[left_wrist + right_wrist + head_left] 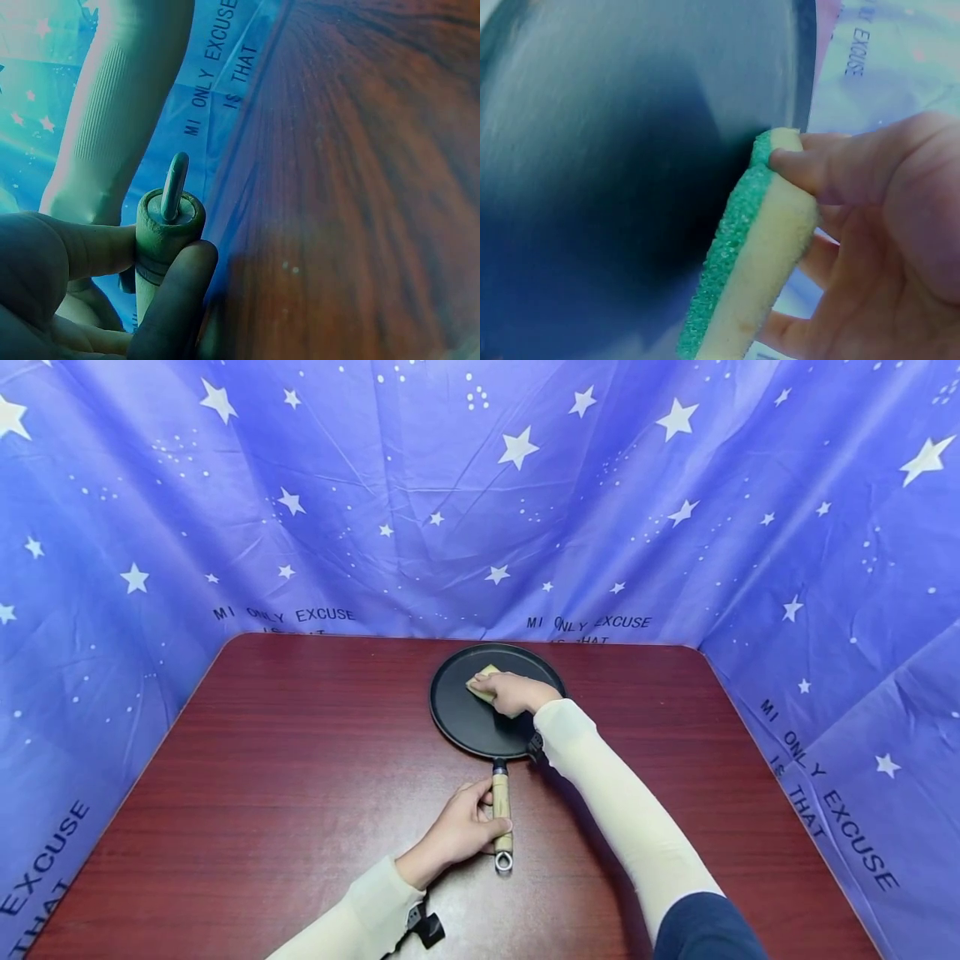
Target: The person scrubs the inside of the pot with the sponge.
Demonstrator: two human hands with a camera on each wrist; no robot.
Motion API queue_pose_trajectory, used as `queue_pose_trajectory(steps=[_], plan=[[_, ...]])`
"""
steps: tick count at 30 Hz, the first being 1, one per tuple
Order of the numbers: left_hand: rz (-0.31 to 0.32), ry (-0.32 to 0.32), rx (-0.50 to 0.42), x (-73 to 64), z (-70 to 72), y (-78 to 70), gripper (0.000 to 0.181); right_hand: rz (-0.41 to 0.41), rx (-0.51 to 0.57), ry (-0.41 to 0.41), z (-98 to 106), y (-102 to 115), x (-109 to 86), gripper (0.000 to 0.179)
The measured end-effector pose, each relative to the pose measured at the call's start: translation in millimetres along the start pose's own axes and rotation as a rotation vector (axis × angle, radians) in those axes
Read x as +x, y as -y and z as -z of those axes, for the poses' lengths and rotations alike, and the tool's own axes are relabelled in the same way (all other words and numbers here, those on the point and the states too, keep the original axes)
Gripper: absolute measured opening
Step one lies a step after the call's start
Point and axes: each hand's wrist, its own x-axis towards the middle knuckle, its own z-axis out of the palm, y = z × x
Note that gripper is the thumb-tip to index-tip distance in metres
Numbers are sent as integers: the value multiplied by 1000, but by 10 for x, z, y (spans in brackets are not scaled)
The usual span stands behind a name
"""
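A flat black frying pan [472, 727] lies on the table, its wooden handle [502, 797] pointing toward me. My left hand [457, 825] grips that handle, thumb and fingers on opposite sides, near the metal hanging ring [503, 862]. The left wrist view shows the handle's end [171, 217] between thumb and fingers. Over the pan, my right hand [517, 693] pinches a sponge [482, 683]. In the right wrist view the sponge [757, 259] has a green scouring side facing the pan's surface [630, 150] and a pale yellow side toward the palm.
The dark red wooden table [300, 735] carries the pan near its far edge. Behind and at both sides hangs a blue-purple curtain [420, 485] with white stars and lettering. A black wrist strap piece [429, 928] hangs under the left wrist.
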Motion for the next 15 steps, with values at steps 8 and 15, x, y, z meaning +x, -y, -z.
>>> queue_pose_trajectory(steps=[8, 15], plan=[[2, 2, -3, 0, -8, -15, 69, -58, -11, -19, 28, -194, -126, 71], [-2, 5, 8, 8, -6, 4, 68, -44, 0, -27, 35, -322, -281, 73]])
